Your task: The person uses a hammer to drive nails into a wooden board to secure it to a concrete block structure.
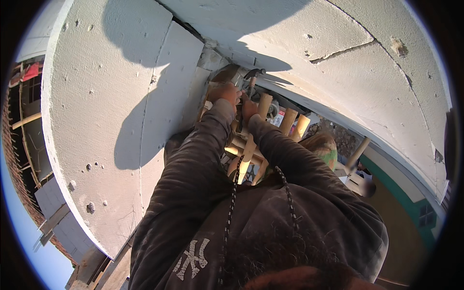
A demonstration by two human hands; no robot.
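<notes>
**A:** Right, looking straight down a dark hooded sweatshirt, both arms pushed out together toward the gap between two rough white plastered wall slabs (111, 96). Where are the hands?

**B:** Left hand (224, 92) sits highest, at the lip of the gap where the slabs meet. Right hand (249, 107) is just beside it, slightly lower, both packed in tight.

**A:** And that dark thing above them?

**B:** A dark metal hammer head on a reddish wooden handle (252, 77), standing just past the right hand's knuckles. The handle runs down toward that hand, long axis nearly along the forearms, head pointing away from the body. The right hand is clearly the nearer one.

**A:** Is it gripping it?

**B:** The fingers look curled in, but whether they close round the handle I cannot tell; the knuckles hide the contact. Same for the left hand: curled against the slab edge or something beneath, grip unclear.

**A:** What's under the hands?

**B:** A cluster of pale round wooden poles (289, 121), ends up, fanning out to the right of the right sleeve, with another pole (246, 154) running between the forearms. They seem to be scaffold timbers.

**A:** Anything lower down?

**B:** Between the poles, a green and orange cloth shape (323, 147), possibly another person below. Far left edge, brick and timber framing (26, 121) well apart.
</notes>
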